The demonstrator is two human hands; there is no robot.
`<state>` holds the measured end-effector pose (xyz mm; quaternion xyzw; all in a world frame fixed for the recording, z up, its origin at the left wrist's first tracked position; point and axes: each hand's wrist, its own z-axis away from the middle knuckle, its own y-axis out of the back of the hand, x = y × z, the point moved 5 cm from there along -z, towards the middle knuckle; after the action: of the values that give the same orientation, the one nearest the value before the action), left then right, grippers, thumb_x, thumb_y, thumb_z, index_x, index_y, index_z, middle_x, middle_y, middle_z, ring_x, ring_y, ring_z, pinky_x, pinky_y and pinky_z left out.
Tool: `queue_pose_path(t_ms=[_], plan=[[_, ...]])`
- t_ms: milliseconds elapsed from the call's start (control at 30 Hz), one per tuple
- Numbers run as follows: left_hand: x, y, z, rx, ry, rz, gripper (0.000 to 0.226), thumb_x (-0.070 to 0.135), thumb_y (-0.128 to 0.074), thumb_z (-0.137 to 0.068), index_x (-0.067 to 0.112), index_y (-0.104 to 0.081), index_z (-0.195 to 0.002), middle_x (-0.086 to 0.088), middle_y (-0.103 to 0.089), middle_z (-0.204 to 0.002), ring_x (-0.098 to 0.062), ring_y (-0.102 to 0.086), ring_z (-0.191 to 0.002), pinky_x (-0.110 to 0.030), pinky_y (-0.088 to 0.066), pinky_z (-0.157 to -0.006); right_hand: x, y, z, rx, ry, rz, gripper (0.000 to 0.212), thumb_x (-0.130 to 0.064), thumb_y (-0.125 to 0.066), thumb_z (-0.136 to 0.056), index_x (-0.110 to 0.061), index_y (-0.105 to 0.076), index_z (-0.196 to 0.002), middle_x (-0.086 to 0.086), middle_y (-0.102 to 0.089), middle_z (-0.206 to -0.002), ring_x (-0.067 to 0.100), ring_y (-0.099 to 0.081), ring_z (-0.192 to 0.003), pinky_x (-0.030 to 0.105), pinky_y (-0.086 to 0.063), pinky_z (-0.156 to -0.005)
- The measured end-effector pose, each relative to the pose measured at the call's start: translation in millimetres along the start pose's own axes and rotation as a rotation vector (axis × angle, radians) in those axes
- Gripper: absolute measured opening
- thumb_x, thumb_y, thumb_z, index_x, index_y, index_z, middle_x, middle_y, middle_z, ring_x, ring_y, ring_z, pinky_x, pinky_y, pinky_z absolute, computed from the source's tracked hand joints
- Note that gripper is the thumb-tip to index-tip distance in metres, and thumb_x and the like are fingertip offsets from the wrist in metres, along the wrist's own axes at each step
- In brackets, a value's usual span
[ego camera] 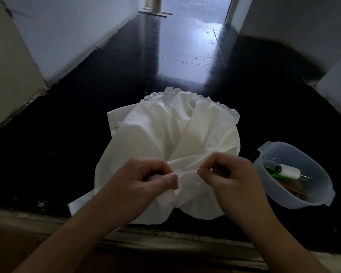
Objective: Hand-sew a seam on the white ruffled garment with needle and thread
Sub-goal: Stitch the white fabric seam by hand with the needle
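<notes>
Now, your grips and what hides:
Left hand (pixel 146 179): bunches the white garment (pixel 165 131) on the dark floor (pixel 67 134).
Right hand (pixel 231 174): fingers curled, pinching at the fabric beside it; needle indiscernible.
Thread (pixel 196 180): faint loop between your hands.
Bowl (pixel 313 201): right of your grip, spool (pixel 288 171) inside.

We see open dark floor (pixel 57 146) at the left of the frame; at the lower right a plastic bowl (pixel 295 198) blocks passage beside the garment (pixel 165 131).
</notes>
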<state>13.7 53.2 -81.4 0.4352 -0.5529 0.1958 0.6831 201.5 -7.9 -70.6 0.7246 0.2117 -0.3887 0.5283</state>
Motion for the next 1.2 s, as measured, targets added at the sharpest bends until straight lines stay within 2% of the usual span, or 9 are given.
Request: queue_pose_path(t_ms=[267, 400, 533, 600, 767, 833, 933, 1033, 1200], plan=[[-2, 6, 0, 0.042, -0.014, -0.031, 0.025, 0.037, -0.072, -0.095, 0.03, -0.075, -0.071, 0.018, -0.059, -0.059, 0.002, -0.057, -0.062, -0.011, -0.039, -0.063, 10, 10, -3, 0.092, -0.08, 0.03, 0.025, -0.008, -0.074, -0.086, -0.018, -0.068, -0.064, -0.003, -0.064, -0.06, 0.008, -0.059, -0.057, 0.018, -0.043, -0.052], [-1, 8, 1, 0.057, -0.001, -0.027, 0.021, 0.042, -0.07, -0.091, 0.03, -0.077, -0.076, 0.014, -0.068, -0.069, 0.002, -0.063, -0.07, -0.01, -0.04, -0.066, 9, 11, -2, 0.089, -0.088, 0.026, 0.025, -0.007, -0.073, -0.084, -0.016, -0.067, -0.062, 0.0, -0.063, -0.058, 0.008, -0.056, -0.053, 0.021, -0.042, -0.05], [-2, 12, 2, 0.093, 0.018, -0.007, 0.014, 0.026, -0.073, -0.095, 0.035, -0.081, -0.088, 0.019, -0.078, -0.093, 0.003, -0.071, -0.095, -0.007, -0.045, -0.078, 8, 15, 0, 0.09, -0.082, 0.032, 0.028, -0.004, -0.069, -0.08, -0.011, -0.056, -0.056, -0.001, -0.05, -0.049, 0.006, -0.044, -0.048, 0.021, -0.035, -0.047], [-2, 13, 3, 0.111, 0.032, 0.013, 0.02, 0.019, -0.072, -0.094, 0.037, -0.081, -0.094, 0.018, -0.077, -0.095, 0.0, -0.071, -0.094, -0.007, -0.047, -0.076, 7, 17, 0, 0.083, -0.08, 0.058, 0.027, -0.006, -0.068, -0.078, -0.008, -0.053, -0.055, 0.003, -0.045, -0.049, 0.006, -0.041, -0.047, 0.02, -0.034, -0.046], [-2, 17, 5, 0.168, 0.028, 0.021, 0.027, 0.015, -0.076, -0.091, 0.04, -0.077, -0.103, 0.021, -0.074, -0.099, -0.001, -0.072, -0.093, -0.012, -0.054, -0.077, 8, 21, 0, 0.109, -0.129, 0.07, 0.012, -0.011, -0.066, -0.082, -0.022, -0.065, -0.078, 0.001, -0.055, -0.056, 0.008, -0.05, -0.051, 0.02, -0.037, -0.047], [-1, 17, 5, 0.171, 0.029, 0.042, 0.028, 0.014, -0.076, -0.09, 0.038, -0.076, -0.104, 0.021, -0.074, -0.098, 0.0, -0.073, -0.093, -0.013, -0.055, -0.079, 2, 20, 3, 0.128, -0.096, 0.055, 0.022, -0.007, -0.064, -0.083, -0.028, -0.062, -0.089, -0.005, -0.052, -0.054, 0.006, -0.05, -0.05, 0.018, -0.038, -0.046], [0, 15, 6, 0.145, 0.023, 0.052, 0.028, 0.014, -0.077, -0.09, 0.037, -0.075, -0.106, 0.016, -0.076, -0.097, -0.002, -0.074, -0.094, -0.02, -0.058, -0.082, -15, 9, 8, 0.002, 0.02, -0.085, 0.033, 0.002, -0.061, -0.086, -0.028, -0.064, -0.099, -0.006, -0.053, -0.056, 0.005, -0.048, -0.049, 0.019, -0.038, -0.045], [2, 9, 7, 0.061, -0.001, 0.062, 0.028, 0.013, -0.078, -0.092, 0.031, -0.072, -0.112, 0.008, -0.079, -0.097, -0.01, -0.077, -0.095, -0.042, -0.061, -0.09, -31, -12, 16, -0.248, 0.079, -0.251, 0.02, -0.014, -0.068, -0.096, -0.028, -0.064, -0.109, -0.003, -0.05, -0.057, 0.011, -0.048, -0.051, 0.028, -0.04, -0.048], [5, 5, 9, 0.025, -0.042, 0.023, 0.032, 0.012, -0.081, -0.09, 0.029, -0.068, -0.114, 0.009, -0.08, -0.095, -0.009, -0.077, -0.096, -0.047, -0.06, -0.092, -22, -33, 14, -0.327, 0.115, -0.057, 0.02, -0.037, -0.074, -0.091, -0.035, -0.062, -0.106, -0.007, -0.05, -0.054, 0.005, -0.048, -0.05, 0.021, -0.038, -0.053]])
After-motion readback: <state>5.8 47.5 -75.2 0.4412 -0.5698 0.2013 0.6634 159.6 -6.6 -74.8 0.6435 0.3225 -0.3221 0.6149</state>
